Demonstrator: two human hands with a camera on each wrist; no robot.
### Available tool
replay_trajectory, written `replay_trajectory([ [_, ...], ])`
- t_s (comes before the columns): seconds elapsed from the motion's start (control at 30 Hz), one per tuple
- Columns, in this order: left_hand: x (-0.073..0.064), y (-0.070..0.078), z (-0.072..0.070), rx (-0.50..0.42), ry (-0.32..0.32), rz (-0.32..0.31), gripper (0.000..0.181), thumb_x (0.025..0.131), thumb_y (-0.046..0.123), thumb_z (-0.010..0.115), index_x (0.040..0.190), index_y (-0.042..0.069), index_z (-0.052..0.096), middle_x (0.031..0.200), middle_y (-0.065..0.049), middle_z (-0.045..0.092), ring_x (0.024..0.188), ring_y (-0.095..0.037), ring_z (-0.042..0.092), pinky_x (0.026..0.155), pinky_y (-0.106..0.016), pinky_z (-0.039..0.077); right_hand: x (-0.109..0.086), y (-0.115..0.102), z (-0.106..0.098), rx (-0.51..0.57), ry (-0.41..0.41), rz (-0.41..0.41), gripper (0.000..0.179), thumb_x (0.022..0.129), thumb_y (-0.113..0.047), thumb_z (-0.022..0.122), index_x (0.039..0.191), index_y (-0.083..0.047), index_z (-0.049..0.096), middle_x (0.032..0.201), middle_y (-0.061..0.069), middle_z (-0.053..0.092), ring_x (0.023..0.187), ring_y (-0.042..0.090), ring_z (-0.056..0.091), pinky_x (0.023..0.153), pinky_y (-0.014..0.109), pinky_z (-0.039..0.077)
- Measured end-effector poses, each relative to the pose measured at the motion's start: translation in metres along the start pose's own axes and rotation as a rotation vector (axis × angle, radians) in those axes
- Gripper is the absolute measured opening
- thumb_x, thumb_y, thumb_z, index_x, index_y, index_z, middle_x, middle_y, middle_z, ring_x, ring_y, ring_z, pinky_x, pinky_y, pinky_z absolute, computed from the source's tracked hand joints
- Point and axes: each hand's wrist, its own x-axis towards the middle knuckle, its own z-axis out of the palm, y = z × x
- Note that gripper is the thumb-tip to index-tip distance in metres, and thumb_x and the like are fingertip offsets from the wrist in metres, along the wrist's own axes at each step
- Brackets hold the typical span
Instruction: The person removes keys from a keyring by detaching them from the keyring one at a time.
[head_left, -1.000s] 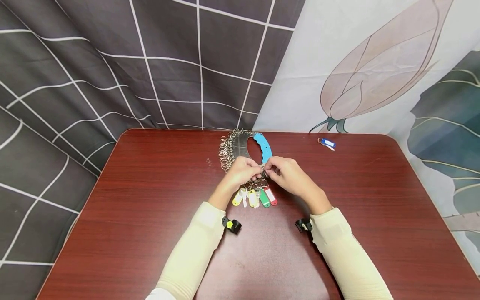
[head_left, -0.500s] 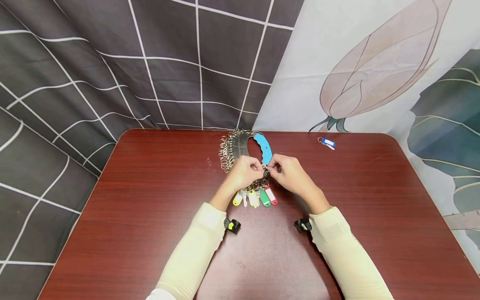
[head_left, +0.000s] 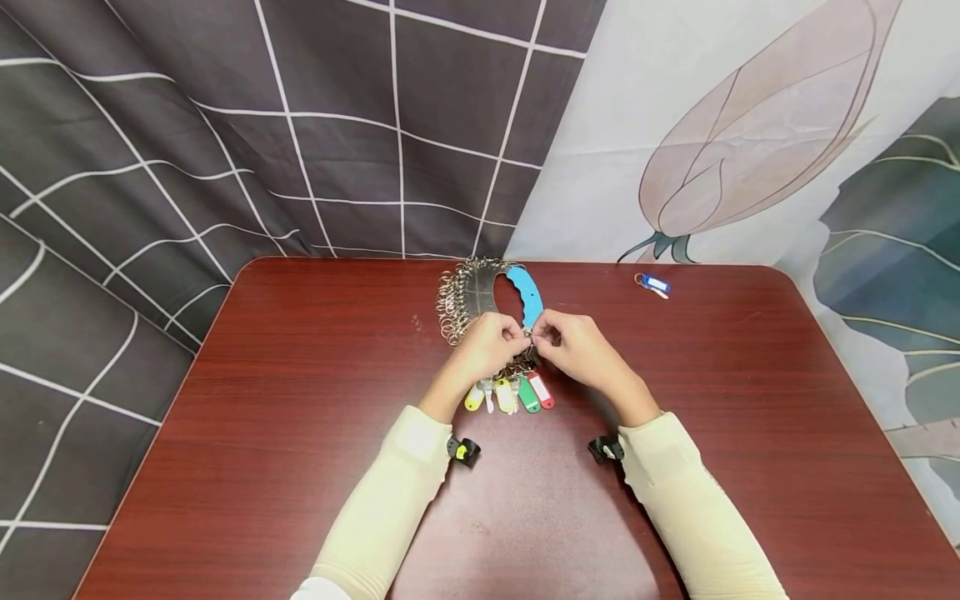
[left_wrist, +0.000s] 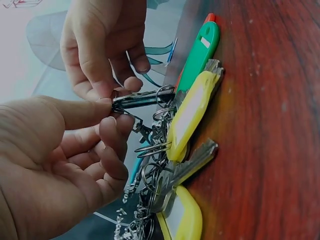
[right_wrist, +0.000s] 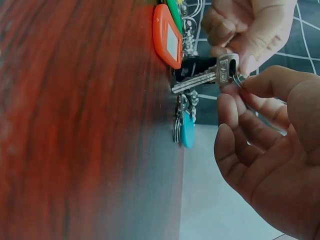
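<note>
A key is held by its ring, which is pinched in the grip of left hand and right hand, partly hidden by fingertips

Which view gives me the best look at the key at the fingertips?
The right wrist view: the key appears largest there, turned so that its broad face and toothed edge both show. The left wrist view shows it narrower, apparently almost edge-on. In the head view it is too small to make out clearly.
</note>
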Motion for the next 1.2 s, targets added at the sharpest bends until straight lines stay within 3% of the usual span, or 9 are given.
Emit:
replay_trajectory([
  [0.47, 0.0003, -0.0023, 0.0006, -0.027, 0.013, 0.033, 0.016, 0.093, 0.016, 0.076, 0.078, 0.011, 0.072, 0.066, 0.003, 0.063, 0.061, -0.008, 0.055, 0.06, -0.023, 0.044, 0.0009, 0.0003, -0.002, -0.02, -0.005, -0.015, 0.007, 0.095, -0.011, 0.072, 0.088, -0.01, 0.069, 0.073, 0.0, 0.064, 0.067, 0.011, 0.056, 0.064, 0.028, 0.049],
  [0.73, 0.0002, -0.0019, -0.0005, 0.026, -0.001, 0.056, 0.017, 0.092, 0.016, 0.077, 0.077, 0.012, 0.072, 0.066, 0.004, 0.063, 0.063, -0.008, 0.055, 0.063, -0.023, 0.045, -0.0001, 0.0037, -0.0017, -0.031, 0.032, -0.001, 0.008, 0.094, -0.008, 0.072, 0.087, -0.009, 0.069, 0.073, 0.002, 0.065, 0.067, 0.012, 0.056, 0.064, 0.028, 0.048],
  [1.0, -0.0007, -0.0005, 0.0001, 0.065, 0.005, 0.045, 0.014, 0.093, 0.018, 0.074, 0.081, 0.012, 0.076, 0.077, 0.001, 0.071, 0.072, -0.01, 0.061, 0.071, -0.025, 0.051, -0.0003, 0.0029, -0.0014, -0.032, -0.013, -0.016, 0.007, 0.096, -0.009, 0.07, 0.089, -0.01, 0.068, 0.076, 0.001, 0.064, 0.069, 0.013, 0.055, 0.066, 0.03, 0.048],
  [1.2, -0.0019, 0.0032, -0.0003, 0.032, 0.003, 0.023, 0.015, 0.095, 0.015, 0.073, 0.081, 0.01, 0.072, 0.076, -0.001, 0.068, 0.073, -0.013, 0.06, 0.07, -0.025, 0.049, -0.0003, 0.0012, -0.0003, -0.035, -0.012, -0.047, 0.008, 0.095, -0.009, 0.07, 0.088, -0.011, 0.067, 0.076, 0.0, 0.064, 0.069, 0.012, 0.056, 0.066, 0.03, 0.049],
])
